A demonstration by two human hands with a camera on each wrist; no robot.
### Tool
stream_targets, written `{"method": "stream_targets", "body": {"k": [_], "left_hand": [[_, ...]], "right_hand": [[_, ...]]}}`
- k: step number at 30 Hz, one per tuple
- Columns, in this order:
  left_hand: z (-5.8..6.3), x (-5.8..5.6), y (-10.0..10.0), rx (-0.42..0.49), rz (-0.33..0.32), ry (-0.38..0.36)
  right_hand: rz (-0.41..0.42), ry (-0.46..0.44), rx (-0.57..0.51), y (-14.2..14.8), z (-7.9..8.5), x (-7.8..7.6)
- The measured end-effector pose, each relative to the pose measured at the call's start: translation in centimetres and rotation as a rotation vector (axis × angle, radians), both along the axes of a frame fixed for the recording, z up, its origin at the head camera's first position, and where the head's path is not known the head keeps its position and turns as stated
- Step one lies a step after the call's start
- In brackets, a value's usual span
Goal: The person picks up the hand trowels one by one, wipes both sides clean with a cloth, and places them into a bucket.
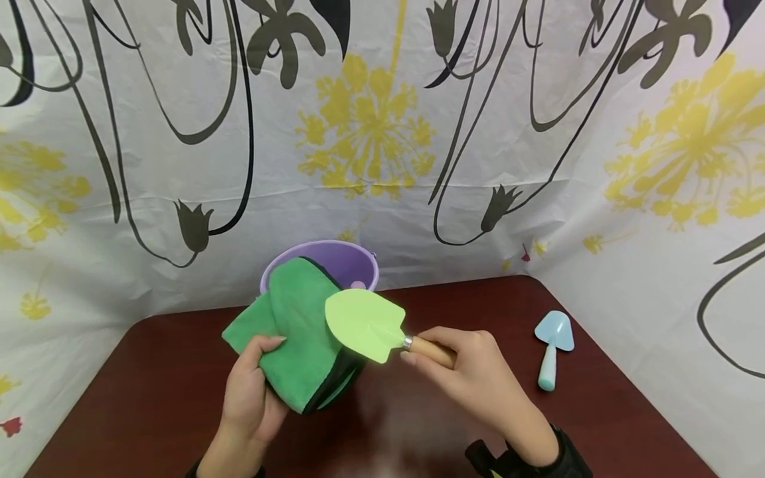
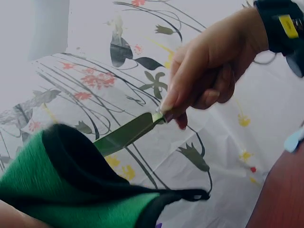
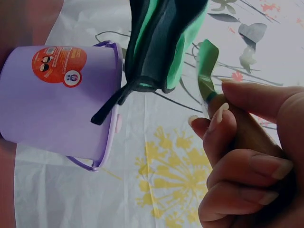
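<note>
In the head view my left hand (image 1: 254, 392) grips a folded green cloth (image 1: 299, 318) with dark edging, thumb on top. The right hand (image 1: 478, 372) holds a garden trowel by its wooden handle (image 1: 433, 352). Its light green blade (image 1: 364, 325) points left and lies over the cloth's right side; from the head view I cannot tell if they touch. The right wrist view shows fingers curled round the trowel handle (image 3: 254, 128), with the blade near the cloth (image 3: 164, 42). In the left wrist view the cloth (image 2: 71, 175) is below the trowel blade (image 2: 126, 135).
A purple bucket (image 1: 358, 255) stands behind the cloth at the table's back edge, partly hidden by it. A small light blue trowel (image 1: 552, 338) lies on the right of the dark red table (image 1: 149, 385). Flower-patterned sheeting (image 1: 382, 219) hangs behind and at both sides.
</note>
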State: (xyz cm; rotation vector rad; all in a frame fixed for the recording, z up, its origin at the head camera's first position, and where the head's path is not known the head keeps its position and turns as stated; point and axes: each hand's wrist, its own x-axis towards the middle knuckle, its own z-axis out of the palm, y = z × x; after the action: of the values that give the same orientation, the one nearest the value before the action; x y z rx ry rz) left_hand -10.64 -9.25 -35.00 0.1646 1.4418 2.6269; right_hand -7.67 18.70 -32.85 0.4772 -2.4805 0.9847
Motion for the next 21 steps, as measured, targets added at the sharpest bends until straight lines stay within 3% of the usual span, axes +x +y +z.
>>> {"method": "stream_targets", "body": {"k": [4,9,16,21], "left_hand": [[0.1,0.1,-0.3,0.003,0.015,-0.045],[0.5,0.0,-1.2,0.021,-0.004,-0.100],[0.9,-0.4,-2.4,0.216,-0.034,-0.111],[1.1,-0.5,-2.9,0.283,-0.038,-0.083]], "right_hand": [[-0.037,-0.036,-0.026,0.2,0.4,-0.6],[-0.017,-0.165,-0.067,0.7,1.5,-2.9],[0.012,-0.247,0.000,-0.1,3.0,-6.7],[0.054,-0.319,0.019,-1.5,3.9,-8.9]]}}
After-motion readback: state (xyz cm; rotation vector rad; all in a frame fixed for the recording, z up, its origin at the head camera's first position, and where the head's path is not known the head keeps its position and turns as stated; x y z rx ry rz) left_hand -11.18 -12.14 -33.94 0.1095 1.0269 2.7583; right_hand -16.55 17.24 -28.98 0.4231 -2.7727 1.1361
